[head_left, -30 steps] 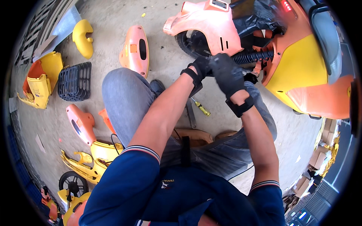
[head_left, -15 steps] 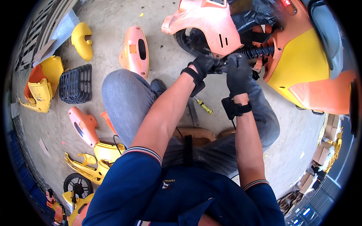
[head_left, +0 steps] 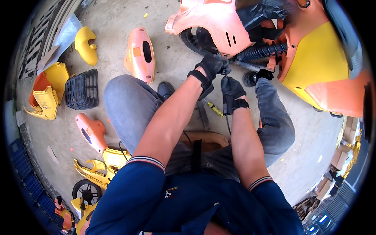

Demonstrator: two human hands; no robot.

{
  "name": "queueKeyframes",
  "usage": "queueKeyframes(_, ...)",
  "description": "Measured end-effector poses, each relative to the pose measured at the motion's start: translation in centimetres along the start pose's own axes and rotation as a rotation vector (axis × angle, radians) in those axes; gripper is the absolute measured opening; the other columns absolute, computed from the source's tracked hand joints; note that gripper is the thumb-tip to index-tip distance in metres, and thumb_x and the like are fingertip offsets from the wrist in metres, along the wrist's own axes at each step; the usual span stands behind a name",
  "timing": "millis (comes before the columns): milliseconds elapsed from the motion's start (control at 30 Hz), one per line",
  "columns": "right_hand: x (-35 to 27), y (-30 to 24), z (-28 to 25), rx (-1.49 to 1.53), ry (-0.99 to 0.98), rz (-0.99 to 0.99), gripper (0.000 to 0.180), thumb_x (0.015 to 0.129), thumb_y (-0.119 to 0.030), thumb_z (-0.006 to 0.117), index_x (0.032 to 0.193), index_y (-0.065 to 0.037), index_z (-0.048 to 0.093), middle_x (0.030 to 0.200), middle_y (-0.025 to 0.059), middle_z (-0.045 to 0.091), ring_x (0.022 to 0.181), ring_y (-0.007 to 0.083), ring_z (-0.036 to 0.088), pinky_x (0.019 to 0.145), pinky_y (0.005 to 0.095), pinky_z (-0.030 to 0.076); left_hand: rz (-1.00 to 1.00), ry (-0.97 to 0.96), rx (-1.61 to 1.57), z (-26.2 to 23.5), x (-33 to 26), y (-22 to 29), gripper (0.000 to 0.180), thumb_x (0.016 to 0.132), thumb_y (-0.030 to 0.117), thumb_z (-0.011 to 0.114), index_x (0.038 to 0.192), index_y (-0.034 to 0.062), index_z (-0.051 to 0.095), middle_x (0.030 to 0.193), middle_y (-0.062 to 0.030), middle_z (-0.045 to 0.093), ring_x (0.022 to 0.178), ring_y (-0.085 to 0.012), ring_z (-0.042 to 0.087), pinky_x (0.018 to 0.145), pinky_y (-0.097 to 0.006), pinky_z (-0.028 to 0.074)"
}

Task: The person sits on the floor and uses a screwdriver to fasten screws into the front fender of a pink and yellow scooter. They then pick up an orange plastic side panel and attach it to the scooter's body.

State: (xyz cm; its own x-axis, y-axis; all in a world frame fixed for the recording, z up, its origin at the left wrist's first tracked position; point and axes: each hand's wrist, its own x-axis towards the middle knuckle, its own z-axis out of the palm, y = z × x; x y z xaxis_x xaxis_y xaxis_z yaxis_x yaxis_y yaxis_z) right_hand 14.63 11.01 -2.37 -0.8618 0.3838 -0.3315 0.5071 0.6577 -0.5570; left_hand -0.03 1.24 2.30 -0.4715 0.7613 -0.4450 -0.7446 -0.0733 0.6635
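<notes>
1. Slotted orange scooter fairing (head_left: 219,29): just beyond the left fingers; contact unclear.
2. Left hand (head_left: 213,65): black-gloved, fingers curled; cannot tell what they pinch.
3. Right hand (head_left: 232,88): black-gloved, just below the left fingers, its own bent; grip unclear.
4. Coil-spring shock absorber (head_left: 263,51): beyond the right fingers, rightward.
5. Yellow-handled screwdriver (head_left: 215,110): on the floor (head_left: 111,51), below both hands' fingers.

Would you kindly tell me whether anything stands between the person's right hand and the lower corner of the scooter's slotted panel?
Yes, as seen from above: the left hand comes between the right hand and that corner of the panel. Whether it touches the panel is unclear.
</notes>
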Motion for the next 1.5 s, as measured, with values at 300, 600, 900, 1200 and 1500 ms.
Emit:
queueKeyframes(300,4.3,0.5,7.3,0.997,-0.139,0.221,0.028,0.094,-0.028,0.045,0.097,-0.009,0.065,0.079,0.007,0.067,0.072,0.0246,0.063,0.067,0.0361,0.05,0.035,-0.006,0.03,0.3,-0.9,0.9,0.005,0.082,-0.003,0.054,0.087,-0.0027,0.057,0.076,-0.0132,0.061,0.065,-0.0238,0.064,0.061,-0.034,0.056)
queueKeyframes(600,-0.4,3.1,-2.6,0.423,0.299,0.244,0.021,0.085,-0.025,0.052,0.082,-0.007,0.061,0.078,0.0151,0.063,0.073,0.0301,0.063,0.068,0.0414,0.051,-0.062,-0.021,0.022,-0.5,-0.4,0.6,0.007,0.085,0.004,0.056,0.088,-0.0018,0.057,0.076,-0.0131,0.062,0.067,-0.0232,0.065,0.063,-0.035,0.057)
queueKeyframes(900,-2.1,-3.2,-8.4,1.21,0.399,0.287,0.012,0.093,-0.02,0.051,0.093,-0.008,0.054,0.077,0.0042,0.057,0.065,0.0144,0.057,0.057,0.0289,0.049,-0.122,-0.14,0.059,-1.4,-0.3,-0.7,0.013,0.085,0.012,0.06,0.094,0.0028,0.061,0.082,-0.0087,0.064,0.08,-0.0213,0.066,0.065,-0.031,0.054)
queueKeyframes(1200,-4.6,-7.8,-3.5,1.365,-0.033,0.317,0.02,0.094,-0.027,0.054,0.104,-0.01,0.057,0.081,0.0028,0.06,0.05,0.0048,0.04,0.042,0.0195,0.033,0.31,-0.177,0.56,-1.0,-0.5,-3.2,0.03,0.076,0.003,0.063,0.106,0.0047,0.065,0.096,-0.0094,0.066,0.084,-0.0175,0.064,0.074,-0.028,0.052)
queueKeyframes(1500,-6.7,-5.7,-6.8,1.291,-0.006,0.41,0.019,0.09,-0.026,0.06,0.1,-0.011,0.055,0.083,0.0074,0.065,0.05,0.0048,0.041,0.044,0.0203,0.034,0.531,0.213,0.217,0.3,-0.5,4.7,0.025,0.088,0.014,0.063,0.108,-0.0013,0.06,0.099,-0.0032,0.063,0.086,-0.0107,0.058,0.078,-0.025,0.046)
